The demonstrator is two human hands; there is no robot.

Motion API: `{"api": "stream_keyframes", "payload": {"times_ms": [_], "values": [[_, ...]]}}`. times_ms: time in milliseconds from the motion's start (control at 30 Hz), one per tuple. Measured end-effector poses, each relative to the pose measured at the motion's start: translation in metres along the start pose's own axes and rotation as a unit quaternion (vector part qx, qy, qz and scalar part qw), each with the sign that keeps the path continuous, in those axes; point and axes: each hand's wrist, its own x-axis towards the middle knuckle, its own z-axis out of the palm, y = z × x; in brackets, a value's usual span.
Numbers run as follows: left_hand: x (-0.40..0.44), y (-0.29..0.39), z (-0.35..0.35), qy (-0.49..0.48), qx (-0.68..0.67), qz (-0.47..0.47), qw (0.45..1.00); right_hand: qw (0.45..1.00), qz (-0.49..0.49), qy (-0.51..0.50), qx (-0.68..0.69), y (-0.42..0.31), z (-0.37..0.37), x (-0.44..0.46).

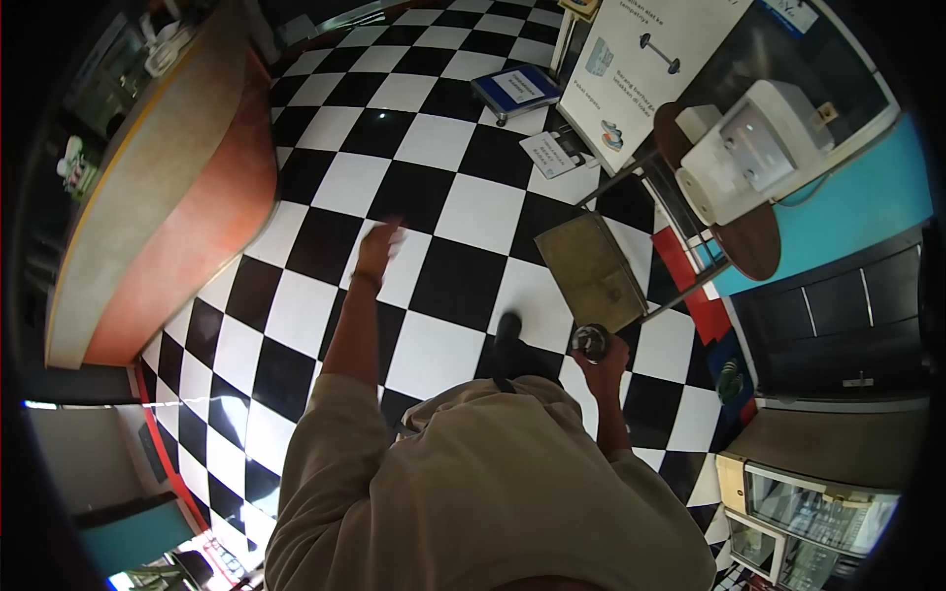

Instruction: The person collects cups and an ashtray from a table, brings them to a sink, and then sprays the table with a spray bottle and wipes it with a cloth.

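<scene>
My right hand (608, 366) is wrapped round a dark, round-topped object (591, 342), which looks like a glass or cup seen from above. It is held near the lower corner of a brown mat or board (591, 273) by the stand's legs. My left hand (379, 248) hangs over the black and white checkered floor (456, 273), its fingers blurred by motion, with a band at the wrist. Below my hands one dark shoe (508, 327) shows on the floor.
A white dispenser (754, 148) stands on a round brown table (754, 246) at the right. Further off are a blue scale (517, 89), a paper sign (554, 155) and a poster board (631, 74). A curved counter (187, 187) runs along the left; a glass cabinet (823, 507) is at the lower right.
</scene>
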Motion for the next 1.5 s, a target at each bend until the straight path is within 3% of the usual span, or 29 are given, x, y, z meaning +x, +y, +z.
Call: {"api": "stream_keyframes", "payload": {"times_ms": [67,100,167,233,267,300,333,367,400,433,467,567,667,800,900,1000,1033,1067,1100,1133,1167,1233,1267,1300,1367,1400,1467,1500], "values": [[0.032,0.108,0.066,-0.075,-0.02,0.097,0.992,0.996,0.084,-0.001,-0.019,-0.013,0.029,0.053],[0.057,0.134,0.081,-0.118,-0.029,0.136,0.983,0.993,0.113,0.0,-0.036,-0.017,0.045,0.082],[0.113,0.149,0.082,-0.201,0.087,0.191,0.957,0.994,0.108,-0.021,-0.025,-0.021,0.085,0.15],[0.178,0.109,0.065,-0.219,0.103,0.209,0.948,0.997,0.071,-0.039,-0.016,-0.032,0.115,0.229],[0.219,0.052,0.037,-0.171,0.215,0.23,0.934,0.998,0.043,-0.045,-0.01,-0.046,0.131,0.274],[0.255,-0.014,-0.004,-0.125,0.509,0.338,0.781,0.999,0.018,-0.051,-0.003,-0.063,0.148,0.316],[0.259,-0.045,-0.029,-0.172,0.699,0.151,0.678,0.998,-0.002,-0.056,0.005,-0.091,0.16,0.364],[0.239,-0.094,-0.065,-0.144,0.586,-0.036,0.797,0.997,-0.06,-0.052,0.012,-0.112,0.174,0.413],[0.22,-0.136,-0.098,-0.015,0.35,-0.221,0.91,0.992,-0.119,-0.046,0.019,-0.133,0.188,0.46],[0.202,-0.171,-0.126,0.148,0.185,-0.319,0.917,0.989,-0.138,-0.059,0.004,-0.161,0.198,0.508],[0.149,-0.146,-0.139,0.175,0.001,-0.354,0.919,0.985,-0.158,-0.069,-0.012,-0.191,0.206,0.554],[0.118,-0.128,-0.151,0.199,0.001,-0.517,0.832,0.98,-0.178,-0.09,0.019,-0.252,0.251,0.679],[0.18,-0.117,-0.158,0.189,0.009,-0.593,0.783,0.982,-0.179,-0.064,0.003,-0.302,0.304,0.784],[0.381,-0.082,-0.186,0.134,0.047,-0.577,0.804,0.993,-0.114,-0.022,0.039,-0.346,0.37,0.883],[0.599,-0.043,-0.213,0.098,0.103,-0.473,0.869,0.996,-0.066,-0.018,0.061,-0.366,0.399,0.95],[0.88,0.03,-0.22,0.078,0.18,-0.297,0.934,0.997,-0.059,0.002,0.046,-0.385,0.408,1.013],[0.966,0.12,-0.184,0.059,0.195,-0.246,0.948,0.999,-0.039,0.002,0.034,-0.386,0.414,1.036],[1.057,0.162,-0.175,0.007,0.133,-0.184,0.974,0.999,-0.029,0.022,0.033,-0.381,0.423,1.058],[1.129,0.209,-0.161,-0.041,0.4,0.07,0.913,0.998,-0.02,0.042,0.031,-0.377,0.434,1.081],[1.189,0.267,-0.134,-0.006,0.285,0.036,0.958,0.999,-0.002,0.047,0.017,-0.378,0.44,1.104],[1.194,0.358,-0.076,0.009,0.184,0.033,0.982,0.998,0.014,0.066,0.016,-0.37,0.453,1.125],[1.251,0.438,-0.023,0.008,0.221,0.101,0.97,0.994,0.038,0.105,0.013,-0.354,0.481,1.175],[1.286,0.442,-0.011,-0.004,0.218,0.128,0.968,0.992,0.061,0.105,0.035,-0.352,0.491,1.203],[1.314,0.442,-0.007,-0.017,0.217,0.153,0.964,0.991,0.061,0.11,0.038,-0.35,0.499,1.232],[1.367,0.407,-0.007,-0.009,0.26,0.035,0.965,0.988,0.056,0.137,0.04,-0.345,0.516,1.294],[1.391,0.368,-0.017,-0.005,0.259,-0.043,0.965,0.987,0.078,0.137,0.032,-0.347,0.521,1.328],[1.429,0.233,-0.1,-0.096,0.145,-0.161,0.972,0.984,0.069,0.155,0.061,-0.358,0.526,1.401],[1.409,0.222,-0.112,-0.095,0.197,-0.247,0.944,0.983,0.074,0.159,0.054,-0.368,0.525,1.439]]}}
